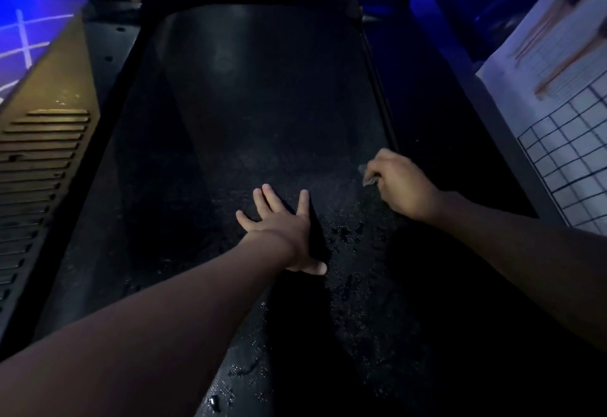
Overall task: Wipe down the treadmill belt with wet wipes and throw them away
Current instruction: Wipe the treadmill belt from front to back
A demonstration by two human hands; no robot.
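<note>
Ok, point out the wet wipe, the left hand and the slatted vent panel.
wet wipe (370, 181): head view, crumpled edge sticking out of the right hand (402, 186).
left hand (281, 228): head view, back of the hand, fingers spread.
slatted vent panel (42, 160): head view, middle slats.

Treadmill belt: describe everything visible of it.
The treadmill belt is a black, finely textured, rubbery-looking strip running away from the camera between dark side rails. Its near part glistens with droplets; the far part looks dull. The left hand lies flat on it, fingers spread; the right hand holds a crumpled wet wipe near its right edge.
</note>
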